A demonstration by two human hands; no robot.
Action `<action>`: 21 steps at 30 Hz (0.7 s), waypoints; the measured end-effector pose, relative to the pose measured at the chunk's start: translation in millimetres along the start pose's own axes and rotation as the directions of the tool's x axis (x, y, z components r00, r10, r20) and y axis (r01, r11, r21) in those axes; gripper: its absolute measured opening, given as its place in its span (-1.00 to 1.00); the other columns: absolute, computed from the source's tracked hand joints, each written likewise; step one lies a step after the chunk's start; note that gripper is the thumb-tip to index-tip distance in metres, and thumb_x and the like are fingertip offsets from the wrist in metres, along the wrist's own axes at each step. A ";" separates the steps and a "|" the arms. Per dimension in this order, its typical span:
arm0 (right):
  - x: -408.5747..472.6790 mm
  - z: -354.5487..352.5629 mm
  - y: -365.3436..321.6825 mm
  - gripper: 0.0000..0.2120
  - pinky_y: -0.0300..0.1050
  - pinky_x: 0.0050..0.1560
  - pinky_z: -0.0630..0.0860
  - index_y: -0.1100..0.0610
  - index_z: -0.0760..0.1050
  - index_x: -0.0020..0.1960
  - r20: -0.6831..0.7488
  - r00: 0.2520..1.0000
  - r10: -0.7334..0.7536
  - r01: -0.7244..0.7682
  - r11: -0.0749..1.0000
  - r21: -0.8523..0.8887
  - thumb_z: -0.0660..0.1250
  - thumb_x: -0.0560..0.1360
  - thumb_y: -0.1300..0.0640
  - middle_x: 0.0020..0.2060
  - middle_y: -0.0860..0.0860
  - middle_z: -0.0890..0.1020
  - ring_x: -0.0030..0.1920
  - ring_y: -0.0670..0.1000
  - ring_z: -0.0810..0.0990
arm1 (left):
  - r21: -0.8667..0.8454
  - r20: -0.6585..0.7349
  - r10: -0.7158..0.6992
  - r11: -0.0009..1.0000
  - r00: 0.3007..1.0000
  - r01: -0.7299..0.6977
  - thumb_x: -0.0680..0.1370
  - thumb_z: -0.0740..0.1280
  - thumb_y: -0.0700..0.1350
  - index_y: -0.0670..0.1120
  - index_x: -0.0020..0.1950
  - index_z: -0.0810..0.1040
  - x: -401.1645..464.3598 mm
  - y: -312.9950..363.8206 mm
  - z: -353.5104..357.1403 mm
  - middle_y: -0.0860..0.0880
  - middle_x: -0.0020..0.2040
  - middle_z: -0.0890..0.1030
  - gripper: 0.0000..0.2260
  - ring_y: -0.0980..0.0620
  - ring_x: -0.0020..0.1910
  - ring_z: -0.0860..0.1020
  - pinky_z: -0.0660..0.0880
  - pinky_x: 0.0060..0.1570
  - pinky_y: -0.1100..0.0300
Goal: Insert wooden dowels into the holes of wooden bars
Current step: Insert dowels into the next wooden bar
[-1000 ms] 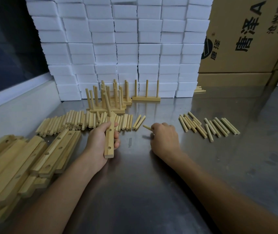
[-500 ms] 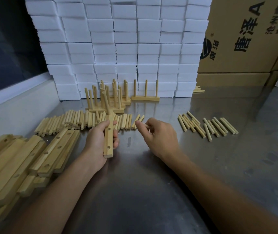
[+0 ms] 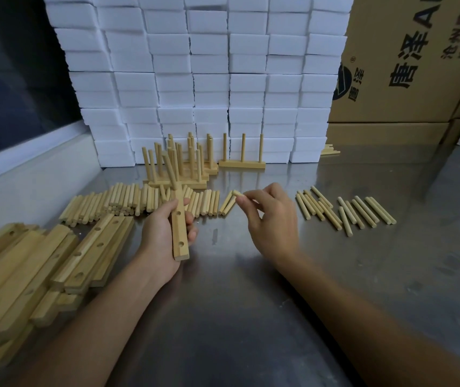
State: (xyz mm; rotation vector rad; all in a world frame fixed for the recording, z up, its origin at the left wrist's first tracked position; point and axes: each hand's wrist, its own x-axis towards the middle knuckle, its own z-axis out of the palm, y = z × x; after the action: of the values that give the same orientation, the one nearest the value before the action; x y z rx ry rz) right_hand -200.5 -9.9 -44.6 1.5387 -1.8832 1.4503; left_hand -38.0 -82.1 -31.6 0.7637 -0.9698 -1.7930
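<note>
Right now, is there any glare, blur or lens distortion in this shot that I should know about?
Head view: wide-angle bending bows the white block stack and cardboard box outward; soft glare sits on the steel table at right; the bar pile at lower left is smeared; both hands look fairly sharp.

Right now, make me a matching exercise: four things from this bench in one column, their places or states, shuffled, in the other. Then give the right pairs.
Things:
1. wooden bar
2. dowel
3. pile of drilled bars
4. finished bar with three upright dowels

Places or states:
A. stacked at the bench's left edge
B. pinched in the right hand
C. standing before the white blocks
D. gripped in the left hand

Pairs: 1-D, 2-B, 3-A, 4-C
</note>
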 end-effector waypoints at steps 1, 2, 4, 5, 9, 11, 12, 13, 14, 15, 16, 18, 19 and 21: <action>0.4 -0.8 -0.7 -0.80 0.07 -0.18 0.48 0.13 0.60 -0.04 0.031 0.999 0.018 -0.019 0.999 0.050 0.33 0.57 0.00 -0.22 -0.01 0.50 -0.21 0.00 0.47 | -0.001 0.000 0.000 1.000 1.000 0.000 0.64 0.18 -0.08 -0.17 0.09 0.53 0.2 -0.1 -0.3 -0.06 -0.35 0.46 -0.79 0.03 -0.53 0.38 0.31 -0.58 0.25; 0.4 -1.6 -1.5 -0.80 0.03 -0.18 0.51 0.14 0.56 -0.05 0.057 0.998 0.031 -0.036 0.995 0.092 0.32 0.58 0.00 -0.22 -0.03 0.53 -0.22 -0.03 0.49 | -0.003 -0.001 -0.001 1.000 1.000 0.001 0.64 0.18 -0.08 -0.17 0.10 0.53 0.5 -0.4 -0.6 -0.06 -0.35 0.46 -0.79 0.03 -0.53 0.39 0.32 -0.58 0.25; -0.8 -2.1 -1.4 -0.86 -0.19 -0.19 0.54 0.13 0.53 -0.05 0.087 0.995 0.045 -0.057 0.988 0.144 0.34 0.57 0.05 -0.23 -0.09 0.58 -0.20 -0.10 0.56 | -0.007 -0.007 -0.009 1.000 1.000 0.009 0.64 0.18 -0.09 -0.18 0.10 0.53 1.2 -0.7 -1.2 -0.06 -0.35 0.47 -0.79 0.03 -0.53 0.39 0.34 -0.58 0.25; -1.6 -2.1 -0.9 -0.90 -0.31 -0.20 0.52 0.12 0.53 -0.05 0.097 0.994 0.047 -0.062 0.986 0.157 0.37 0.56 0.08 -0.24 -0.15 0.57 -0.18 -0.15 0.57 | -0.010 -0.009 -0.013 1.000 1.000 0.013 0.64 0.18 -0.09 -0.18 0.11 0.53 1.5 -0.7 -1.4 -0.07 -0.35 0.47 -0.79 0.04 -0.52 0.40 0.35 -0.58 0.25; -1.5 -1.7 3.4 -0.90 -0.31 -0.13 0.54 0.14 0.56 0.06 0.161 0.983 0.085 -0.107 0.985 0.135 0.38 0.54 0.19 -0.22 -0.19 0.56 -0.16 -0.20 0.57 | -0.022 -0.017 -0.018 1.000 1.000 0.018 0.64 0.19 -0.09 -0.19 0.10 0.54 2.7 -0.5 -2.6 -0.07 -0.36 0.47 -0.78 0.04 -0.53 0.41 0.36 -0.57 0.25; -0.8 -1.2 3.5 -0.75 -0.14 -0.07 0.58 0.13 0.52 0.24 0.207 0.975 0.077 -0.099 0.990 0.101 0.30 0.58 0.26 -0.11 -0.08 0.58 -0.13 -0.11 0.57 | -0.022 -0.024 -0.011 1.000 1.000 0.011 0.64 0.19 -0.08 -0.19 0.10 0.54 2.7 -1.1 -2.4 -0.07 -0.37 0.47 -0.78 0.04 -0.52 0.41 0.37 -0.57 0.25; -0.5 -1.0 2.8 -0.73 -0.10 -0.06 0.57 0.13 0.51 0.26 0.222 0.973 0.066 -0.089 0.992 0.094 0.27 0.59 0.28 -0.07 -0.05 0.58 -0.12 -0.09 0.55 | -0.024 -0.027 -0.007 1.000 1.000 0.006 0.64 0.20 -0.08 -0.18 0.09 0.55 2.2 -1.6 -1.7 -0.06 -0.37 0.48 -0.79 0.04 -0.52 0.42 0.38 -0.58 0.25; -0.3 -0.7 1.8 -0.76 -0.10 -0.06 0.55 0.13 0.52 0.24 0.222 0.974 0.053 -0.078 0.991 0.104 0.25 0.60 0.26 -0.06 -0.04 0.57 -0.11 -0.09 0.53 | -0.033 -0.028 -0.004 0.999 1.000 0.003 0.64 0.20 -0.08 -0.18 0.09 0.54 1.7 -2.0 -0.8 -0.06 -0.37 0.48 -0.79 0.03 -0.51 0.42 0.39 -0.57 0.25; -0.4 -0.6 1.0 -0.82 -0.12 -0.08 0.53 0.13 0.54 0.18 0.208 0.977 0.041 -0.067 0.990 0.121 0.25 0.60 0.21 -0.08 -0.05 0.56 -0.12 -0.11 0.51 | -0.053 -0.028 -0.005 0.999 1.000 0.004 0.64 0.19 -0.09 -0.18 0.09 0.54 1.5 -2.3 0.1 -0.06 -0.37 0.48 -0.79 0.03 -0.49 0.43 0.40 -0.57 0.25; -0.4 -0.2 0.4 -0.86 -0.13 -0.13 0.51 0.12 0.55 0.11 0.192 0.981 0.032 -0.058 0.989 0.134 0.28 0.60 0.13 -0.12 -0.07 0.56 -0.15 -0.12 0.49 | -0.081 -0.028 -0.009 0.997 1.000 0.007 0.65 0.19 -0.09 -0.19 0.10 0.53 1.6 -2.0 0.8 -0.07 -0.37 0.48 -0.79 0.02 -0.47 0.43 0.41 -0.56 0.25; -0.6 -0.2 -0.8 -0.83 -0.13 -0.18 0.49 0.12 0.56 0.03 0.179 0.983 0.028 -0.053 0.989 0.135 0.31 0.58 0.02 -0.18 -0.07 0.57 -0.19 -0.11 0.50 | -0.109 -0.027 -0.015 0.994 1.000 0.012 0.65 0.18 -0.09 -0.19 0.11 0.51 1.8 -1.7 1.2 -0.07 -0.36 0.47 -0.80 0.01 -0.44 0.42 0.41 -0.55 0.25; -0.7 0.2 -1.0 -0.65 -0.08 -0.28 0.47 0.12 0.55 -0.13 0.145 0.989 0.040 -0.057 0.992 0.111 0.35 0.50 -0.20 -0.31 -0.06 0.54 -0.28 -0.07 0.50 | -0.136 -0.020 -0.026 0.990 0.999 0.023 0.65 0.17 -0.09 -0.19 0.13 0.49 2.5 -1.2 1.8 -0.08 -0.35 0.46 -0.80 0.00 -0.41 0.42 0.40 -0.53 0.24; -0.4 0.0 -0.9 -0.58 -0.05 -0.30 0.47 0.11 0.53 -0.19 0.124 0.991 0.051 -0.063 0.993 0.098 0.35 0.45 -0.27 -0.36 -0.05 0.52 -0.32 -0.06 0.48 | -0.135 -0.014 -0.032 0.990 0.999 0.030 0.65 0.17 -0.09 -0.18 0.14 0.48 2.4 -1.3 2.0 -0.07 -0.36 0.45 -0.80 0.00 -0.41 0.42 0.39 -0.51 0.24; -0.6 -0.3 -1.1 -0.49 -0.02 -0.35 0.46 0.10 0.50 -0.26 0.101 0.992 0.073 -0.082 0.994 0.079 0.34 0.38 -0.38 -0.43 -0.04 0.49 -0.38 -0.04 0.46 | -0.142 -0.005 -0.058 0.988 0.998 0.056 0.65 0.18 -0.09 -0.16 0.14 0.48 1.6 -2.5 2.3 -0.06 -0.37 0.45 -0.81 0.00 -0.42 0.43 0.37 -0.46 0.22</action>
State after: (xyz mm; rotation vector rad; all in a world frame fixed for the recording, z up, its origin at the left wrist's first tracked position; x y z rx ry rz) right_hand -199.5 -9.2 -44.4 1.6184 -1.9820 1.5309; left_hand -41.6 -82.3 -32.7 0.7160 -0.8117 -1.8844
